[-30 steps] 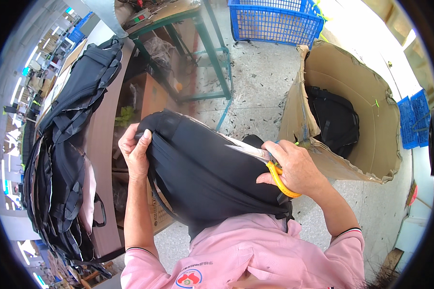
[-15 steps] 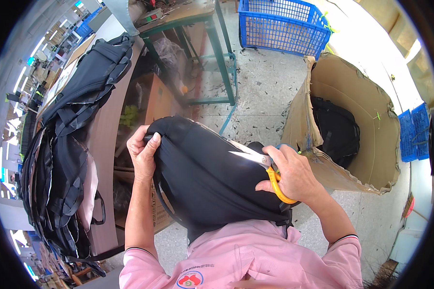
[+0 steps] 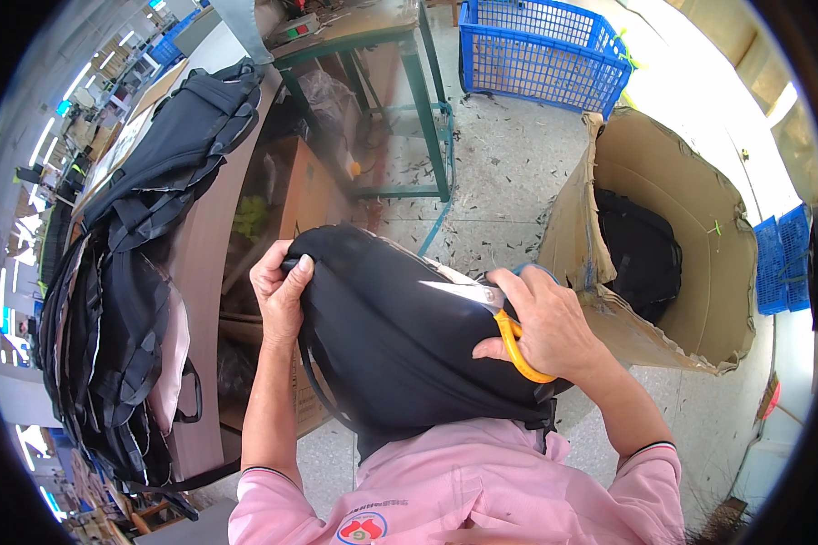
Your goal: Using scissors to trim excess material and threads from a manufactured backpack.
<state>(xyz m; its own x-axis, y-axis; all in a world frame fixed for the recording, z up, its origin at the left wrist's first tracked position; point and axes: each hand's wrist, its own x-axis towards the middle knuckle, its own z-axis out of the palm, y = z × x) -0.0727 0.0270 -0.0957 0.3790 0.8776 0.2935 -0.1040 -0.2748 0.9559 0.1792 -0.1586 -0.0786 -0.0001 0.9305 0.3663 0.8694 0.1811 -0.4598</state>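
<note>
A black fabric bag piece (image 3: 386, 336) lies over my lap, its top edge showing a pale raw seam. My left hand (image 3: 282, 291) is closed on its upper left corner, thumb pressed against the folded cloth. On the right side, my right hand (image 3: 550, 327) is wrapped round a pair of scissors (image 3: 509, 341) with yellow handles. Their silver blades point left, close to the pale seam along the top edge. I cannot tell whether the blades touch the cloth.
A pile of black bag pieces (image 3: 136, 309) covers the table (image 3: 200, 363) at left. An upright cardboard box (image 3: 718, 245) on the right holds a black bag (image 3: 641, 259). Beyond stand a blue plastic crate (image 3: 545, 64) and a green metal-legged table (image 3: 415, 109). Dark scraps litter the floor.
My right hand and the scissors have shifted slightly left along the seam. My left hand keeps its hold on the corner, and the whole view has moved a little.
</note>
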